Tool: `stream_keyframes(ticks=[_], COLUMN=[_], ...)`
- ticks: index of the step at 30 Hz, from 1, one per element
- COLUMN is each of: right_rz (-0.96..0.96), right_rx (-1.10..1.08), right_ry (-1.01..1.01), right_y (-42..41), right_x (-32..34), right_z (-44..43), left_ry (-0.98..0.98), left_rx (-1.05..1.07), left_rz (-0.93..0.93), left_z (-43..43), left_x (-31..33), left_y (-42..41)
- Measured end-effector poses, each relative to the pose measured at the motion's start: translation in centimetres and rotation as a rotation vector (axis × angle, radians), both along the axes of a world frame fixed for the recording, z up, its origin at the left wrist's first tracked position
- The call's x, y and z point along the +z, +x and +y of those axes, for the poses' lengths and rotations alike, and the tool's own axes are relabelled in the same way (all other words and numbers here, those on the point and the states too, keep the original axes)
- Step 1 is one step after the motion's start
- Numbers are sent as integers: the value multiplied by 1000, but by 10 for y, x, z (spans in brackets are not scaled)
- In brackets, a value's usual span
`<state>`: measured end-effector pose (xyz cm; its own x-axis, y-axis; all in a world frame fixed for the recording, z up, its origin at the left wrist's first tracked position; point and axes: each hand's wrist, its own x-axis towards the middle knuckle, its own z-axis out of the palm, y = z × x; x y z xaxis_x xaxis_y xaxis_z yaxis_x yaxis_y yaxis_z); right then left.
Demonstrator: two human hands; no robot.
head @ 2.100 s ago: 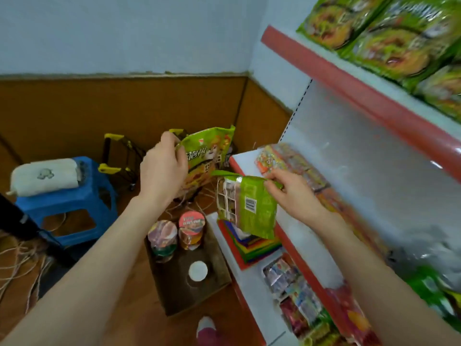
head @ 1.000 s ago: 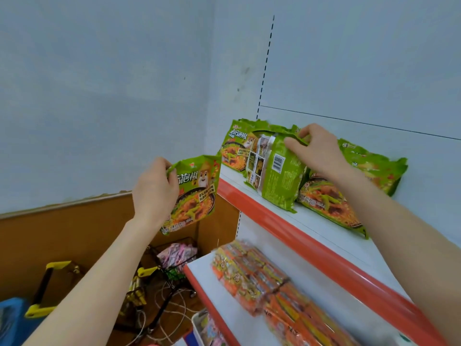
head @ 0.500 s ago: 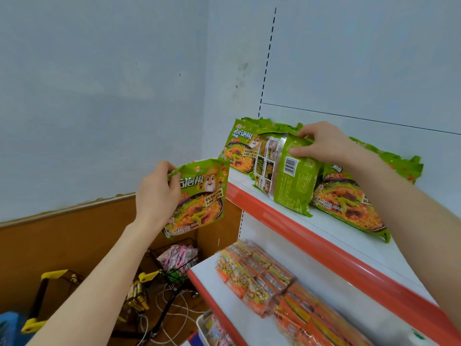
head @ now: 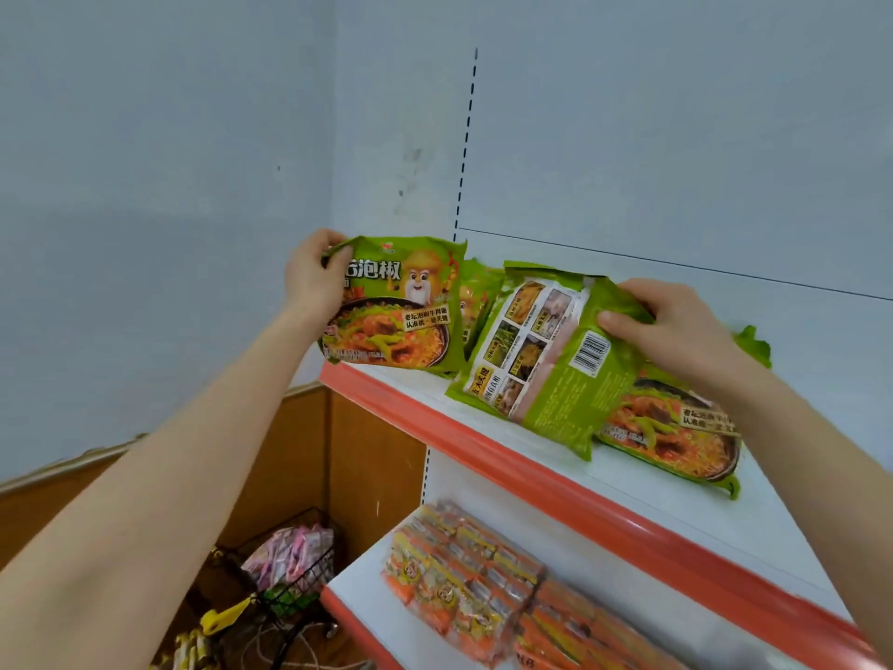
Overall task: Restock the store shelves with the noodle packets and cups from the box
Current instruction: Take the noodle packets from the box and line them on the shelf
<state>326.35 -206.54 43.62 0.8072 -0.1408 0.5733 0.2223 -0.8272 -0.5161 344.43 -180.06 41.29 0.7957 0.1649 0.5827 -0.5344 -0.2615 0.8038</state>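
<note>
Left hand risen since half-second ago, front-facing packet now at left end of top shelf, 10 o'clock; fingers pinch its top corner. Right hand, 3 o'clock, fingers curled on back-facing packet resting on shelf. Step: shelving both. Next: seat upright, release.

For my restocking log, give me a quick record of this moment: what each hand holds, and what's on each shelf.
left grip: holds a green noodle packet, front facing the camera, at the top shelf's left end
right grip: holds a second green packet, barcode side up, over a face-up packet
top shelf: green noodle packets
lower shelf: orange packets in rows
floor: wire basket with pink packets
</note>
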Motion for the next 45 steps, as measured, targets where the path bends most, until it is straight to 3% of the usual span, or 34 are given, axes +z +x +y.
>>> stream_keyframes(ticks=[6, 11, 14, 18, 22, 26, 29, 32, 34, 36, 40, 43, 45], right_rz=[71, 98, 103, 92, 61, -30, -162, -286, -336, -321, -191, -42, 56], right_rx=[-47, -111, -146, -159, -124, -136, -139, -120, -80, -10, 66, -12, -37], right_ry=[89, 116, 105, 103, 138, 182, 201, 179, 149, 103, -27, -186, -186], right_y=[-10, -5, 0, 4, 6, 8, 11, 12, 10, 6, -4, -11, -15], right_x=[0, -6, -6, -8, -8, -7, -3, 3, 5, 6, 3, -1, -2], right_z=[-11, -10, -10, -12, -10, -11, -8, 0, 4, 4, -4, -21, -30], left_ry=[26, 111, 146, 81, -20, 131, 91, 172, 39, -227, -571, -538, -535], left_rx=[-262, -340, -293, -68, -81, 6, -203, -548, -880, -1106, -1137, -994, -904], left_rz=[166, 191, 192, 226, 214, -16, -39, 367, 751, 885, 809, 675, 586], left_z=[-26, -40, -50, -69, -82, -84, -90, -94, -87, -79, -70, -62, -58], left_x=[-12, -24, -28, -38, -49, -48, -39, -31, -24, -21, -21, -23, -26], left_y=[66, 102, 114, 108, 96, 70, 18, -21, -31, -35, -44, -49, -52])
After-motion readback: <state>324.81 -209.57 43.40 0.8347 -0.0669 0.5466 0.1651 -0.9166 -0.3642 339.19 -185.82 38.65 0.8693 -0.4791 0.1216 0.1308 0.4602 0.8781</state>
